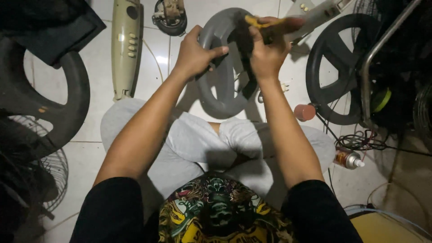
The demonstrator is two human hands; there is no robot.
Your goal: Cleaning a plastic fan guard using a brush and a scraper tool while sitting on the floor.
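1. Cream fan column (125, 45) lies on the floor tiles, untouched.
2. Left hand (194, 55) clamps the grey fan base (223, 67), held up above the lap.
3. Right hand (266, 51) grips a yellow-handled brush (253, 21) against the base's rim; judging by this, cleaning is underway, unfinished.
4. A black base (335, 67) waits.

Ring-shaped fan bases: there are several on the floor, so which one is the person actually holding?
The grey base in the middle, gripped by the left hand while the right hand works a brush on it. The black base at right and another at left lie untouched.
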